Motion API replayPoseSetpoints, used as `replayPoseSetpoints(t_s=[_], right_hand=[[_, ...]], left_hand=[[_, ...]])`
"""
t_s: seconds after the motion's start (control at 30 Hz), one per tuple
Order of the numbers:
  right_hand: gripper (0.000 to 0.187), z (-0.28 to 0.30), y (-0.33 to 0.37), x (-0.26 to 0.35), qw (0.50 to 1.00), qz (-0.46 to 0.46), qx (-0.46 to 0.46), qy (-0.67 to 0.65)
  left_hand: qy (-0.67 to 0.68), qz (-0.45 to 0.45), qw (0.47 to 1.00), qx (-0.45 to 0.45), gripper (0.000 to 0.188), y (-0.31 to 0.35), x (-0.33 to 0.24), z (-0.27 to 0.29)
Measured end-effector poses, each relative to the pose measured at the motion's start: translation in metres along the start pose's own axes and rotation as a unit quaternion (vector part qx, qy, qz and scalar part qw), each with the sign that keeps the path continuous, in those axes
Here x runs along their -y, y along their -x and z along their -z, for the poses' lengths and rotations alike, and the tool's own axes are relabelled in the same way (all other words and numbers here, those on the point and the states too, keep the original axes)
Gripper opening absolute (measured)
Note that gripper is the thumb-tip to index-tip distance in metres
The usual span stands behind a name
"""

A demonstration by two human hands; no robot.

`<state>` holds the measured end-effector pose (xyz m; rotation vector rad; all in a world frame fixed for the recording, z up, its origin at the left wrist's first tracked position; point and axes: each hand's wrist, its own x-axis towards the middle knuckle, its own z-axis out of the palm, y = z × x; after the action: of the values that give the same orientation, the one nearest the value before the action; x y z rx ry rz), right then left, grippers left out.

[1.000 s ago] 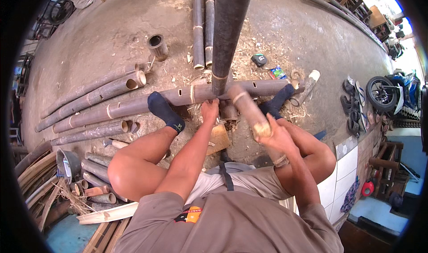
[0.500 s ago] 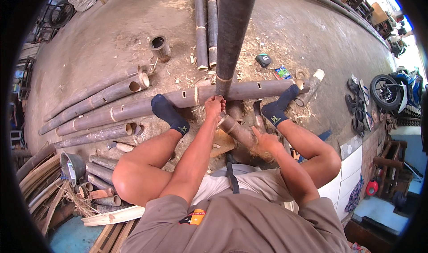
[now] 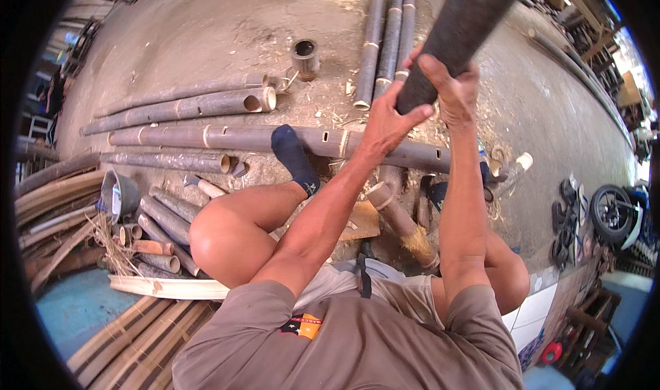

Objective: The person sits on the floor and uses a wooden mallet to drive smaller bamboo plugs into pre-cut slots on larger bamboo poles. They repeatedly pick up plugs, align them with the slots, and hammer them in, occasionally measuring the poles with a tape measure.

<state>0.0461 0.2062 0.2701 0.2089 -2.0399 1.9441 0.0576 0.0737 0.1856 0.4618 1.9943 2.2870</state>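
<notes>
A thick dark bamboo pole (image 3: 462, 36) slants up and to the right in front of me, its lower end lifted off the floor. My left hand (image 3: 390, 123) is closed around that lower end, thumb toward the right. Just above it, my right hand (image 3: 454, 93) wraps the pole, with fingertips showing on its far side. Below lies a long brown bamboo pole (image 3: 240, 138) with small cut slots, my left foot resting at it. Nearer me, between my legs, is a short bamboo piece (image 3: 393, 208) with a frayed, fibrous end. My right forearm partly hides my right foot.
Several bamboo poles (image 3: 172, 115) lie at the left, and three more poles (image 3: 392, 39) lie ahead. An upright bamboo cup (image 3: 305, 67) stands far left of them. A grey bucket (image 3: 122, 197) sits beside split bamboo strips (image 3: 55, 211). Sandals (image 3: 565, 215) and a motorbike wheel (image 3: 612, 215) are at right.
The dark pole has swung to the right and risen off the slotted pole. My right hand has left the short bamboo piece and taken hold of the dark pole. My left hand has moved up and right.
</notes>
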Motion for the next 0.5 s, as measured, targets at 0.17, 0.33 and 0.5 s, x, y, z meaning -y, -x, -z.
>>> replayPoseSetpoints(t_s=[0.17, 0.33, 0.5], right_hand=[[0.075, -0.017, 0.016, 0.003, 0.998, 0.026, -0.028, -0.056], [0.066, -0.012, 0.029, 0.003, 0.993, 0.047, -0.074, -0.077], [0.055, -0.022, 0.028, 0.009, 0.992, 0.077, -0.070, -0.072]], left_hand=[[0.056, -0.014, 0.996, 0.065, 0.063, -0.011, 0.011, 0.013], [0.129, -0.038, 0.990, 0.043, 0.079, -0.004, 0.007, -0.006], [0.117, -0.045, 0.992, 0.031, 0.088, -0.006, 0.019, -0.003]])
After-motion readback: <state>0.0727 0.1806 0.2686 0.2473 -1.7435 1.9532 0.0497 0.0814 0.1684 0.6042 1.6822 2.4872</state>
